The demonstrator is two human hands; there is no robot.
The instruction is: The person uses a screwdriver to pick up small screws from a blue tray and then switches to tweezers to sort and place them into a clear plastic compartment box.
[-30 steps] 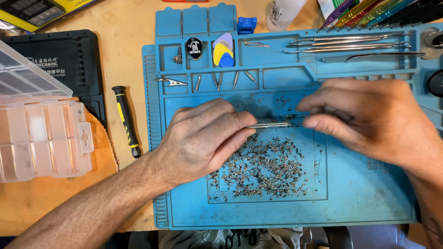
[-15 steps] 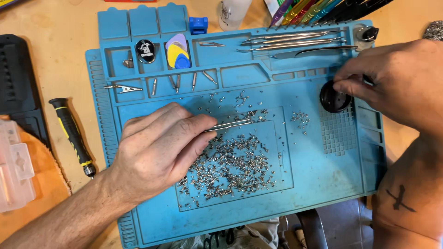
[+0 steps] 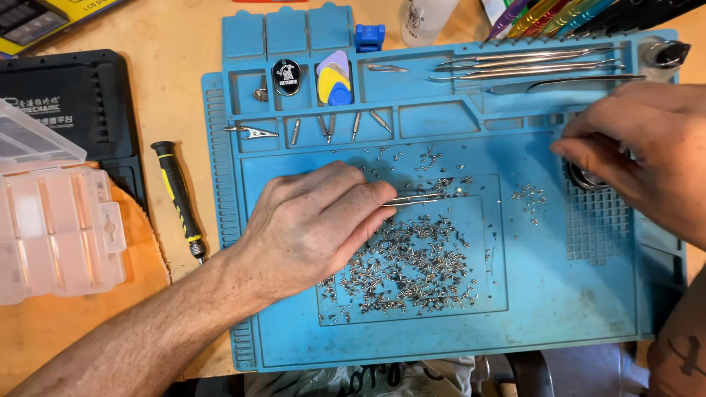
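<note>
Centrally, screws point(image 3: 412, 265) fill mat's recess point(image 3: 493, 309).

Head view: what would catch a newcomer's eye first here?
Most striking is the heap of tiny screws strewn across the middle of the blue work mat. The left hand lies over the heap's left side, holding tweezers that point right. At the mat's right edge, the right hand covers a small round dark thing.

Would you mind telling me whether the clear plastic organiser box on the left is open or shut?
Open. The clear organiser box has its lid swung up and back, leaving the compartments uncovered; whether they hold anything cannot be told.
</note>
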